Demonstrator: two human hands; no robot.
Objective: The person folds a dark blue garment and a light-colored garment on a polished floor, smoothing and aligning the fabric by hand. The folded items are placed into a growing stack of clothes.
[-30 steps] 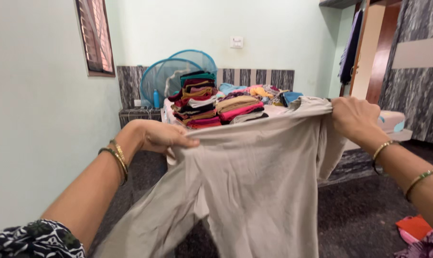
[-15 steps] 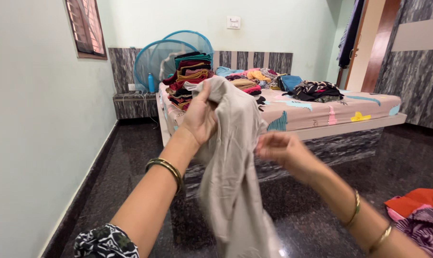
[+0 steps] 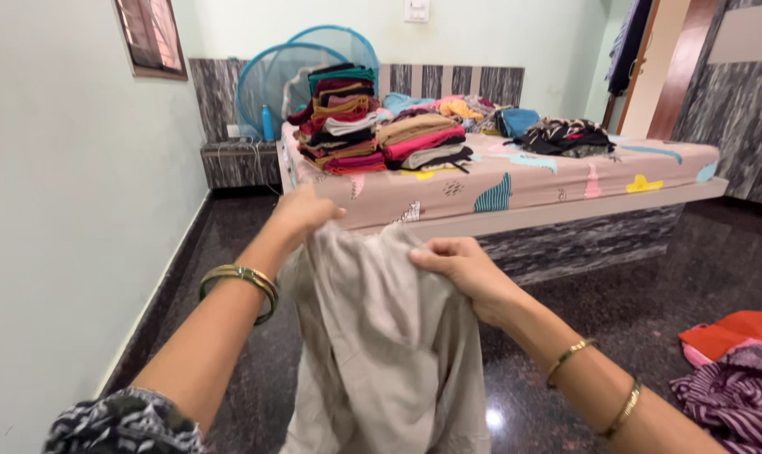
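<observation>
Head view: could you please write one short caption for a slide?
Both hands, left and right, hold up a beige garment in front of a bed with stacks of folded clothes.

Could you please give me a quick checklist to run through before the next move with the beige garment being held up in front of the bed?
1. Left hand grips the beige garment at its top edge: ok.
2. Right hand pinches the same top edge, close beside the left: ok.
3. Garment hangs free, off the dark floor: cannot tell, its lower end runs out of view.
4. Bare room on the bed in front of the folded stacks: ok.
5. Loose clothes on the floor lie apart from the garment, to the right: ok.
</observation>
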